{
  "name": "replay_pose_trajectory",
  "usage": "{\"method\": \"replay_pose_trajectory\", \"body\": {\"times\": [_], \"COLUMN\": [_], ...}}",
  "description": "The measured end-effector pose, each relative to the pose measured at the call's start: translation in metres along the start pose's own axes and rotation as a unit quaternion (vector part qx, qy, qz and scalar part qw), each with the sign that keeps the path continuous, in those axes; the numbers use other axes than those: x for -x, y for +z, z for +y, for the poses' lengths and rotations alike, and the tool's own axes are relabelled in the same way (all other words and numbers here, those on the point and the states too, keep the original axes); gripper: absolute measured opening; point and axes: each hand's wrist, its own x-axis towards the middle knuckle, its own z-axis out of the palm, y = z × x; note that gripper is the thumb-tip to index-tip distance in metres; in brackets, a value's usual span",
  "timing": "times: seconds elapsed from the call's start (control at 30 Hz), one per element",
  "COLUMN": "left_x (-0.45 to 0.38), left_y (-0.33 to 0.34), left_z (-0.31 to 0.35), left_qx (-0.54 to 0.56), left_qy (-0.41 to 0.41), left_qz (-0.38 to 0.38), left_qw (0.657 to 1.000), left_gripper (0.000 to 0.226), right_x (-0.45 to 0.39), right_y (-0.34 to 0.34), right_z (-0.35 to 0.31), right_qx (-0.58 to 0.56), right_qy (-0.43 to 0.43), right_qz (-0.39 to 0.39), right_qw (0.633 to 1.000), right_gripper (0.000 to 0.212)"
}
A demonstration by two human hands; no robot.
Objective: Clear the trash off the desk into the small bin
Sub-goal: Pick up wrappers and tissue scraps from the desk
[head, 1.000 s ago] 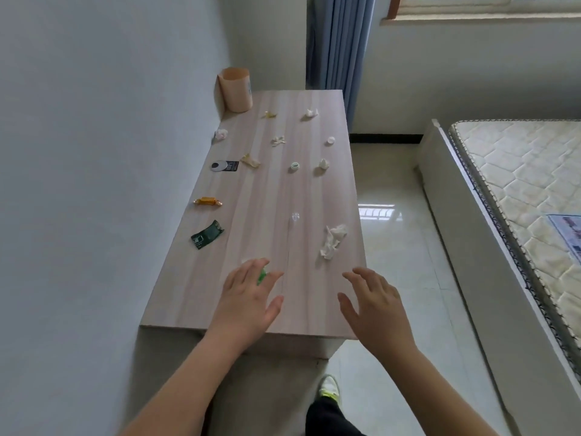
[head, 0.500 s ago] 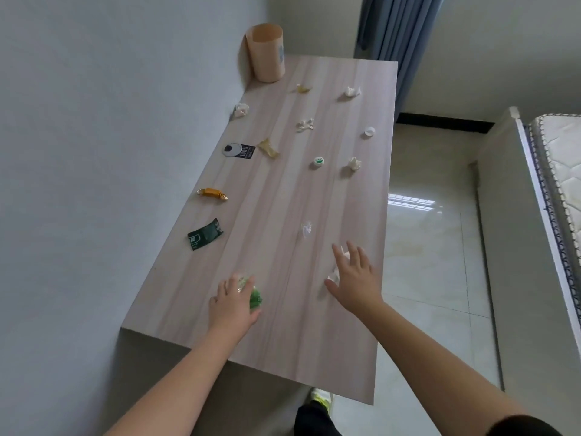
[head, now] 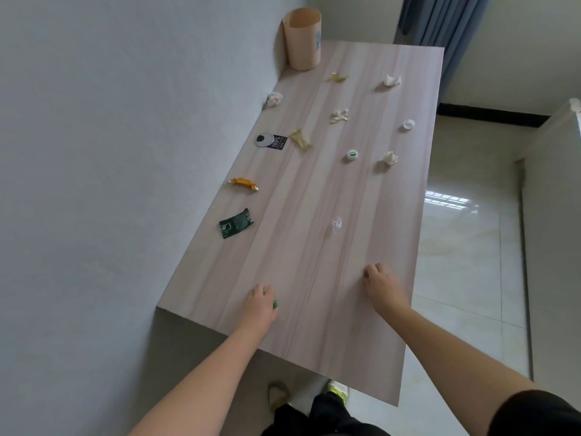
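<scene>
My left hand (head: 260, 305) is curled near the front of the wooden desk (head: 314, 272), shut on a small green piece of trash (head: 275, 304) that peeks out by the fingers. To the right, my right hand (head: 379, 283) is a fist where a crumpled white tissue lay; the tissue is hidden inside it. The small peach bin (head: 301, 39) stands upright at the far left corner against the wall. Between the hands and the bin lie a green wrapper (head: 235, 223), a gold candy (head: 243, 184), a clear plastic scrap (head: 336, 223) and a green-and-white cap (head: 352, 154).
Farther back lie a black label (head: 271, 141), a yellowish wrapper (head: 301, 140), several tissue wads, among them one at mid-right (head: 390, 158), and a white cap (head: 408, 124). A wall borders the desk's left side. Tiled floor and a blue curtain (head: 440, 20) are to the right.
Both hands went from spread open above the desk's front to closed: the left over the green piece, the right over the white tissue, which no longer shows on the desk. The camera tilted down.
</scene>
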Motion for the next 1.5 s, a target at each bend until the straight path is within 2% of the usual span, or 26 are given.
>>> {"method": "replay_pose_trajectory", "body": {"times": [0.1, 0.17, 0.27, 0.37, 0.47, 0.53, 0.6, 0.7, 0.9, 1.0, 1.1, 1.27, 1.33, 1.43, 1.5], "left_x": [0.005, 0.006, 0.001, -0.01, -0.024, -0.035, -0.047, -0.073, -0.128, -0.155, -0.175, -0.196, -0.199, -0.204, -0.205], "left_y": [-0.013, -0.022, -0.036, -0.048, -0.061, -0.07, -0.079, -0.087, -0.09, -0.09, -0.093, -0.093, -0.089, -0.087, -0.086], "left_z": [-0.007, -0.016, -0.032, -0.047, -0.055, -0.058, -0.061, -0.075, -0.102, -0.112, -0.115, -0.115, -0.116, -0.115, -0.115], "left_qx": [0.036, 0.052, 0.028, -0.004, 0.02, 0.066, 0.12, 0.128, 0.087, 0.055, 0.056, 0.076, 0.078, 0.063, 0.055], "left_qy": [0.014, 0.021, 0.022, 0.008, 0.021, 0.045, 0.066, 0.099, 0.113, 0.095, 0.087, 0.083, 0.09, 0.102, 0.118], "left_qz": [0.038, 0.06, 0.091, 0.138, 0.17, 0.179, 0.176, 0.166, 0.137, 0.1, 0.064, 0.045, 0.054, 0.067, 0.078], "left_qw": [0.999, 0.997, 0.995, 0.99, 0.985, 0.981, 0.975, 0.973, 0.98, 0.989, 0.993, 0.993, 0.991, 0.99, 0.988], "left_gripper": [0.011, 0.002, 0.006, 0.006, 0.009, 0.012, 0.014, 0.015, 0.058, 0.068, 0.064, 0.067, 0.061, 0.049, 0.038], "right_x": [0.001, 0.002, 0.002, -0.002, -0.004, -0.006, -0.009, -0.02, -0.055, -0.075, -0.095, -0.125, -0.131, -0.136, -0.135], "right_y": [-0.006, -0.007, -0.01, -0.014, -0.02, -0.021, -0.023, -0.027, -0.024, -0.013, -0.008, -0.006, -0.001, 0.006, 0.007], "right_z": [-0.009, -0.014, -0.023, -0.035, -0.05, -0.06, -0.07, -0.085, -0.105, -0.107, -0.109, -0.114, -0.115, -0.114, -0.111], "right_qx": [-0.067, -0.08, -0.141, -0.167, -0.175, -0.194, -0.227, -0.245, -0.191, -0.173, -0.172, -0.166, -0.165, -0.147, -0.139], "right_qy": [0.01, 0.001, 0.019, 0.019, 0.017, 0.046, 0.082, 0.107, 0.171, 0.177, 0.192, 0.208, 0.203, 0.177, 0.174], "right_qz": [-0.053, -0.047, 0.006, 0.012, -0.003, 0.006, 0.022, 0.047, 0.103, 0.102, 0.1, 0.049, 0.036, 0.063, 0.052], "right_qw": [0.996, 0.996, 0.99, 0.986, 0.984, 0.98, 0.97, 0.962, 0.961, 0.963, 0.961, 0.963, 0.964, 0.971, 0.973], "right_gripper": [0.036, 0.037, 0.023, 0.024, 0.027, 0.028, 0.029, 0.028, 0.015, 0.034, 0.049, 0.056, 0.049, 0.028, 0.024]}}
